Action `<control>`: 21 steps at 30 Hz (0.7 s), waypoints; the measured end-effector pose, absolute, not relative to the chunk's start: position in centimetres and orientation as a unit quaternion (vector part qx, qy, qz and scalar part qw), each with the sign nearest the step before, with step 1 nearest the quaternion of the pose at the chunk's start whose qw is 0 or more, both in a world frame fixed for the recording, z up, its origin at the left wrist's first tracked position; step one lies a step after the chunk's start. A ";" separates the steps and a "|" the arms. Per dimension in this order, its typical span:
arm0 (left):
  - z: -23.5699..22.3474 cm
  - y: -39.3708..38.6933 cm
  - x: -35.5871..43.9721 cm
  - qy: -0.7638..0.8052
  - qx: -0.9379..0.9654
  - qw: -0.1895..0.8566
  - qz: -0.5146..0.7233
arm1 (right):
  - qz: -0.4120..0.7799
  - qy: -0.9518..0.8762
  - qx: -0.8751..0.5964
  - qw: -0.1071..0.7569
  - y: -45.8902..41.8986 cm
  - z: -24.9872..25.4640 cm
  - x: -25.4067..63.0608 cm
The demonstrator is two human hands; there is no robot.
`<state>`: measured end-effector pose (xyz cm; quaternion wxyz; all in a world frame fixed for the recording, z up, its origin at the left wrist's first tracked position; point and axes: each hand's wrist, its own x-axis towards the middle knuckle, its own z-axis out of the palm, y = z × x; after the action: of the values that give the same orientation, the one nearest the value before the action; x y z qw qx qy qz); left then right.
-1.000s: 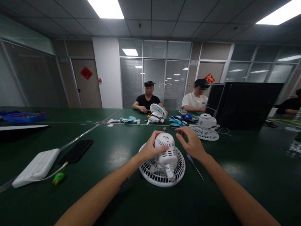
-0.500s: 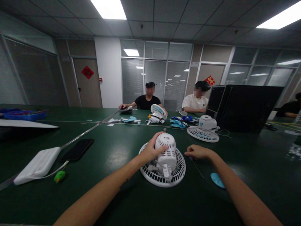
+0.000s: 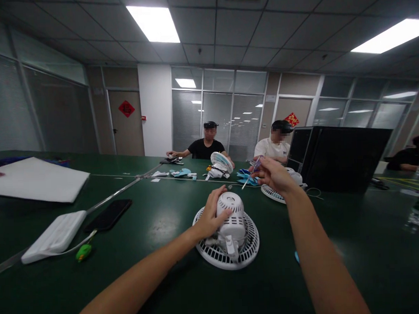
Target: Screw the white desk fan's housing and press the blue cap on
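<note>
A white fan point(image 3: 235, 229) lies on its round grille with its motor housing upward and a bundled cord and plug at the near side. My left hand point(image 3: 211, 214) is wrapped round the left side of that housing. Raised above the table to the fan's right, my right hand point(image 3: 274, 175) grips a screwdriver point(image 3: 256, 165) with a clear purplish handle. Its thin shaft slants down and left, apart from the fan. A light-blue piece point(image 3: 297, 257) on the table is mostly hidden behind my right forearm.
Another fan point(image 3: 270, 192) lies beyond my right hand, beside a black box point(image 3: 347, 159). On the left are a white power bank point(image 3: 56, 238), a phone point(image 3: 110, 215) and a white board point(image 3: 38, 179) by a person's hand. Two people sit opposite, near a tilted fan point(image 3: 221, 165) and blue blades point(image 3: 180, 172).
My right hand has lifted the screwdriver from near the tabletop, up and away. My left hand stays on the fan. The white board on the left has shifted, and a person's hand now shows there.
</note>
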<state>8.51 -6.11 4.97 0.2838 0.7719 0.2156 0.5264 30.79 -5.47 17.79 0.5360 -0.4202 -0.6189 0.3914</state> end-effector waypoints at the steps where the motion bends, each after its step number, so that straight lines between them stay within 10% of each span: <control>1: 4.9 -6.2 8.5 0.209 0.778 0.264 0.531 | 0.394 -0.621 -0.396 0.550 -5.9 18.4 30.1; 21: 5.0 -6.4 8.7 0.194 0.796 0.218 0.529 | 0.234 -0.778 -0.333 0.479 -8.8 17.6 25.4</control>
<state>8.67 -6.42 4.97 0.2185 0.7963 0.1945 0.5294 25.39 -8.78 17.64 0.4792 -0.3331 -0.7775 0.2343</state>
